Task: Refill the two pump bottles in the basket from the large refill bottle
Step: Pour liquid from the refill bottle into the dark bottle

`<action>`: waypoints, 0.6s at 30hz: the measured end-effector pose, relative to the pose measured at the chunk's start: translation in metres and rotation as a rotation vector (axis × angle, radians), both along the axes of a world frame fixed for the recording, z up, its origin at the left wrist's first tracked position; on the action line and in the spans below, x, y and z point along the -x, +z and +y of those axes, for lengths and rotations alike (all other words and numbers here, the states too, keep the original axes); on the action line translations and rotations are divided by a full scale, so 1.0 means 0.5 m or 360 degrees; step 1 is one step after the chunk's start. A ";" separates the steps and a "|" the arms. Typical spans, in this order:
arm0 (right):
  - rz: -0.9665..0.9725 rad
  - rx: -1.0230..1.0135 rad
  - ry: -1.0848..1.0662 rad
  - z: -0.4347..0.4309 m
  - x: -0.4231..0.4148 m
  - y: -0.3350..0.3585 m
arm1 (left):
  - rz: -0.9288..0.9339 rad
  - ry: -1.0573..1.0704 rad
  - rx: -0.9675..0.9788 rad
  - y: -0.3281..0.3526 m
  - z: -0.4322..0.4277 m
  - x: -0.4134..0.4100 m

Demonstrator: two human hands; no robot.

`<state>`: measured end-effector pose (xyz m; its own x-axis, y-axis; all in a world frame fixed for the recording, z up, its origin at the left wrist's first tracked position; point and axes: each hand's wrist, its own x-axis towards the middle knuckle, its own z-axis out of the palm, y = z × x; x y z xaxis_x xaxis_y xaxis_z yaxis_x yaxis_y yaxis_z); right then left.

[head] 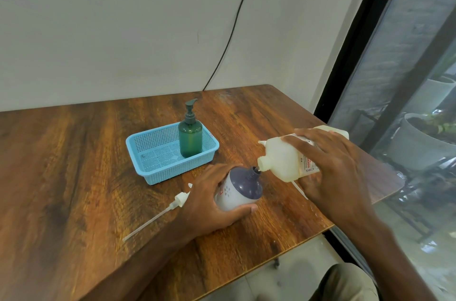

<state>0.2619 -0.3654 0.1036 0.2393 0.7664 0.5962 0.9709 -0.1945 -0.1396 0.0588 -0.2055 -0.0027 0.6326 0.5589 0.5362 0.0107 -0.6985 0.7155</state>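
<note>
- Table (74,152), brown wood, everything's on it.
- Blue basket (172,172) at 11 o'clock from the hands, with just the green pump bottle (190,139) upright in its 2 o'clock corner.
- Refill bottle (281,160) tipped sideways, right hand (330,162) wrapped round it, spout at the neck below.
- White-and-purple bottle (240,189), open, gripped by left hand (209,202); can't see the fill level.
- Loose pump (179,199) lying at 9 o'clock.
</note>
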 end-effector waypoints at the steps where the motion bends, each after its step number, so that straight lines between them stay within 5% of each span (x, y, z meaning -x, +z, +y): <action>1: -0.0002 0.0002 -0.0001 0.000 0.000 0.000 | 0.0000 -0.0004 -0.0001 0.000 0.000 0.000; 18: -0.0033 0.0023 0.0005 0.002 0.002 -0.004 | -0.0016 -0.0006 -0.0010 -0.002 0.000 -0.002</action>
